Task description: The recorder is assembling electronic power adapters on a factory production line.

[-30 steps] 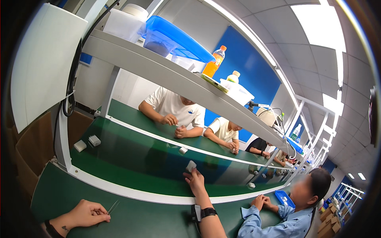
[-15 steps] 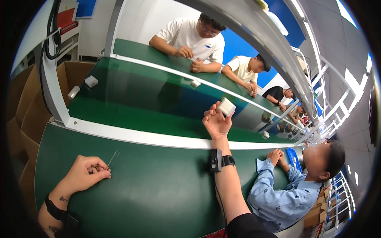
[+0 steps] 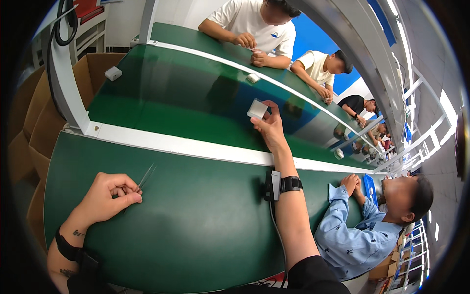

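My right hand [image 3: 270, 128] reaches out over the green conveyor belt [image 3: 166, 105] and pinches a small white square part [image 3: 257, 109] between thumb and fingers. My left hand [image 3: 108, 196] rests on the green worktable [image 3: 196, 230] near me, fingers closed on thin metal tweezers [image 3: 145, 177] whose tips point up and to the right. A black watch [image 3: 290, 184] sits on my right wrist.
White parts [image 3: 113, 73] [image 3: 253, 78] lie on the belt. Two people in white shirts [image 3: 259, 24] work across it; a person in a blue shirt [image 3: 362, 230] sits at my right. A white rail [image 3: 196, 147] separates table and belt. Cardboard boxes [image 3: 29, 112] stand at left.
My view has tilted down toward the table. My right hand stays extended over the belt holding the white part; my left hand keeps the tweezers on the table.
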`<state>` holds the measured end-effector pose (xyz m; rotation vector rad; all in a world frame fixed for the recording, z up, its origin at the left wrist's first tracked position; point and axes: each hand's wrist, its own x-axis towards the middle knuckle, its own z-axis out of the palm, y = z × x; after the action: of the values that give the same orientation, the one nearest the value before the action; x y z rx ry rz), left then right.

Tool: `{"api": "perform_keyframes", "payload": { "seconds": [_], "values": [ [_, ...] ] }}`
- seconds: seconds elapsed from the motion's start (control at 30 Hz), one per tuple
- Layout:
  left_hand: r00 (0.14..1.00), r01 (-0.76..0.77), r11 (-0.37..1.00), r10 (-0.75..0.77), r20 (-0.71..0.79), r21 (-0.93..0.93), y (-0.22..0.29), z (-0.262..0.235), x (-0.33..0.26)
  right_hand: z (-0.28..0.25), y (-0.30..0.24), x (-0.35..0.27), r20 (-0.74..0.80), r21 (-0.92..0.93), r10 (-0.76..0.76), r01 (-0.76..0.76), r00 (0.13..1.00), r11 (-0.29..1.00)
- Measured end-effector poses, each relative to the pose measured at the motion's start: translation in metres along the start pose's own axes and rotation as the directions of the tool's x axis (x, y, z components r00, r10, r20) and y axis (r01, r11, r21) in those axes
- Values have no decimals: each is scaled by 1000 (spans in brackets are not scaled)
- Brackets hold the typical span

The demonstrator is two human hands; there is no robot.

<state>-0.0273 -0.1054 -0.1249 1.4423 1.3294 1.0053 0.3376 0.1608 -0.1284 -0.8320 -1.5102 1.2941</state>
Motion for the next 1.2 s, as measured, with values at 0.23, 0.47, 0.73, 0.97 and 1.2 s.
{"api": "perform_keyframes", "payload": {
  "seconds": [0.23,0.47,0.73,0.97,1.2],
  "values": [
    [996,-27,998,23,84,58,2,-4,2,20,5,1,18,-199,-53,55,998,979],
    [996,-67,996,62,71,60,0,-7,-1,36,19,7,80,-646,-49,89,996,758],
    [995,11,999,-16,101,46,4,-9,-3,39,25,14,-78,-302,-35,10,996,953],
    [996,-9,1000,6,88,29,-4,-8,-3,43,17,10,-149,-299,-12,-34,989,954],
    [994,-52,998,49,95,32,-1,-7,0,24,45,13,-95,-648,-248,130,964,751]
  ]
}}
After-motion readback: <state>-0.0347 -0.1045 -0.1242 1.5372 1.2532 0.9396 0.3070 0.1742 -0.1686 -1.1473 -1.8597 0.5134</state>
